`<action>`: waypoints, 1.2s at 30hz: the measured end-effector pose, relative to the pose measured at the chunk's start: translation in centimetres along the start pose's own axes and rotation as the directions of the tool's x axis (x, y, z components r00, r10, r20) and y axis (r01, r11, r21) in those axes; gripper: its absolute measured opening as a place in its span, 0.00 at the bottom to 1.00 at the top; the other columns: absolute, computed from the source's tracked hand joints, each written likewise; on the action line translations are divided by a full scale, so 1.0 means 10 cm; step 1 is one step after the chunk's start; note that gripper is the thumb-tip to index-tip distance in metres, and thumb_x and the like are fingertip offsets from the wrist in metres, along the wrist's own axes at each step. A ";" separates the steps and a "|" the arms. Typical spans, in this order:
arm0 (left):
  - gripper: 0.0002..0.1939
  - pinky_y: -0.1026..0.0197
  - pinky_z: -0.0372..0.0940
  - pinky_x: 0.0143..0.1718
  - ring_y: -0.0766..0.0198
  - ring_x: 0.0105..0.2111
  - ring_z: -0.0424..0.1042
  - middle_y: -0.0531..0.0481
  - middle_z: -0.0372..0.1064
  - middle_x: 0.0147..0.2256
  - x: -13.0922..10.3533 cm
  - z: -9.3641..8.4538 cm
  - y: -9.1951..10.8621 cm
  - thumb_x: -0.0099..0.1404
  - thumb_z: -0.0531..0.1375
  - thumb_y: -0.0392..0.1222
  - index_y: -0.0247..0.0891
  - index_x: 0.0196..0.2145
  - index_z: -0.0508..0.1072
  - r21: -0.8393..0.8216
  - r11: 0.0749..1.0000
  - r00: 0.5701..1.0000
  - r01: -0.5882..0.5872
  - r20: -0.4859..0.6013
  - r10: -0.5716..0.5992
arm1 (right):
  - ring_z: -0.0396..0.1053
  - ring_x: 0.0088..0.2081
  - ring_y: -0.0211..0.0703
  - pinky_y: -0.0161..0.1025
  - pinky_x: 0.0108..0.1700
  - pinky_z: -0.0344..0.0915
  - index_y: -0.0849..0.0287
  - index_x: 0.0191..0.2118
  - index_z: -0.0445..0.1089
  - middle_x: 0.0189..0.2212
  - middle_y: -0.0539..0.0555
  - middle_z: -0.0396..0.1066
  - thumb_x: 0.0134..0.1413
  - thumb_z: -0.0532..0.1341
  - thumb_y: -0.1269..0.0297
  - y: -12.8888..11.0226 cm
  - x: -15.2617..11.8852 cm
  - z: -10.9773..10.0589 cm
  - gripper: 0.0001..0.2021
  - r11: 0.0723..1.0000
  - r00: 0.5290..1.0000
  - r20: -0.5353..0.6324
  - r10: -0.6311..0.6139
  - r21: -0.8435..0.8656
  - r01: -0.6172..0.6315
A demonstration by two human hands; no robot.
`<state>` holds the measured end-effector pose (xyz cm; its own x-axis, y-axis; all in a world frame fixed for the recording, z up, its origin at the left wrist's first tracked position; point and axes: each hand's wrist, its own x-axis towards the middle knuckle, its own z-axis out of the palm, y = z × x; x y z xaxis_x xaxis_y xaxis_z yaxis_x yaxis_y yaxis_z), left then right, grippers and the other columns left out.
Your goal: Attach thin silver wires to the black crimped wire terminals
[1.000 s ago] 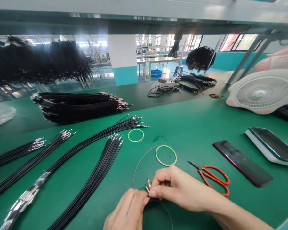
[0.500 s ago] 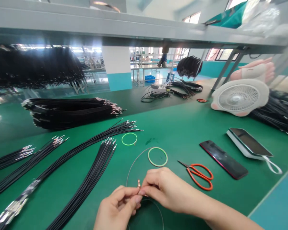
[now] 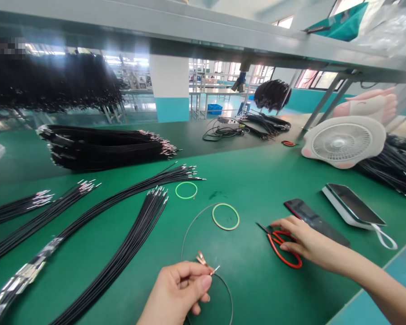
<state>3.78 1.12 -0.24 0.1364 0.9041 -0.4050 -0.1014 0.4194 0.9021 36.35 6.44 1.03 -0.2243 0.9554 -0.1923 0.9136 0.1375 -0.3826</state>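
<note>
At the bottom centre, my left hand (image 3: 181, 291) pinches a small copper-coloured strip (image 3: 201, 259) together with the end of a thin grey wire (image 3: 229, 293). The wire loops round on the green table. To the right, my right hand (image 3: 299, 237) is at the red-handled scissors (image 3: 284, 258), with thumb and fingers apart over the handles. The scissors lie flat, blades pointing left. A green ring (image 3: 213, 217) lies above my left hand, and a second green ring (image 3: 176, 192) is further back to the left.
Bundles of black cables (image 3: 118, 253) cover the left side. A dark phone (image 3: 320, 221), a white device with a strap (image 3: 353, 205) and a white fan (image 3: 341, 142) stand right. A grey shelf (image 3: 189, 27) spans overhead.
My right hand has left the copper strip and moved right to the scissors. My left hand still holds the strip and wire. The view has shifted slightly.
</note>
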 end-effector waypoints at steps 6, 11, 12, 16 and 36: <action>0.19 0.71 0.60 0.16 0.71 0.18 0.67 0.51 0.71 0.19 -0.02 0.03 0.01 0.45 0.72 0.51 0.32 0.27 0.79 0.014 1.000 1.000 0.018 0.012 -0.018 | 0.66 0.45 0.51 0.48 0.50 0.64 0.55 0.42 0.72 0.42 0.59 0.69 0.60 0.55 0.59 -0.65 -0.09 -0.06 0.11 0.971 0.975 -0.094 -0.199 0.116 0.210; 0.17 0.72 0.58 0.15 0.70 0.18 0.70 0.55 0.69 0.18 -0.02 0.05 -0.02 0.45 0.72 0.46 0.34 0.28 0.73 -0.022 1.000 1.000 0.004 -0.005 -0.004 | 0.67 0.37 0.42 0.36 0.39 0.64 0.58 0.33 0.73 0.32 0.52 0.70 0.61 0.57 0.57 -1.32 -0.03 0.11 0.13 0.855 0.963 0.043 -0.266 0.472 0.215; 0.18 0.72 0.58 0.14 0.70 0.17 0.70 0.57 0.68 0.18 -0.02 0.06 -0.02 0.45 0.72 0.45 0.35 0.28 0.71 -0.029 1.000 1.000 -0.001 -0.009 0.000 | 0.66 0.34 0.40 0.34 0.36 0.63 0.58 0.32 0.73 0.31 0.51 0.70 0.60 0.58 0.56 -1.38 0.00 0.16 0.13 0.840 0.958 0.102 -0.269 0.511 0.181; 0.19 0.73 0.58 0.14 0.70 0.17 0.71 0.60 0.68 0.18 -0.01 0.05 -0.04 0.46 0.72 0.42 0.38 0.29 0.65 -0.049 0.999 1.000 0.003 -0.012 -0.003 | 0.61 0.26 0.35 0.31 0.26 0.55 0.61 0.28 0.72 0.23 0.48 0.67 0.58 0.59 0.57 -1.41 0.10 0.30 0.13 0.805 0.920 0.262 -0.292 0.586 0.088; 0.20 0.75 0.56 0.12 0.70 0.15 0.70 0.60 0.67 0.17 -0.07 0.04 0.00 0.50 0.70 0.44 0.39 0.28 0.61 -0.054 0.998 0.999 0.037 0.001 -0.037 | 0.66 0.30 0.36 0.33 0.33 0.61 0.61 0.25 0.74 0.26 0.49 0.70 0.51 0.65 0.62 -1.33 0.21 0.41 0.09 0.630 0.914 0.146 -0.378 0.764 0.138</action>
<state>4.12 0.46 0.05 0.1405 0.8880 -0.4378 -0.1495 0.4562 0.8773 22.30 5.57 2.04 -0.5995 0.7835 -0.1634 0.2853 0.0185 -0.9583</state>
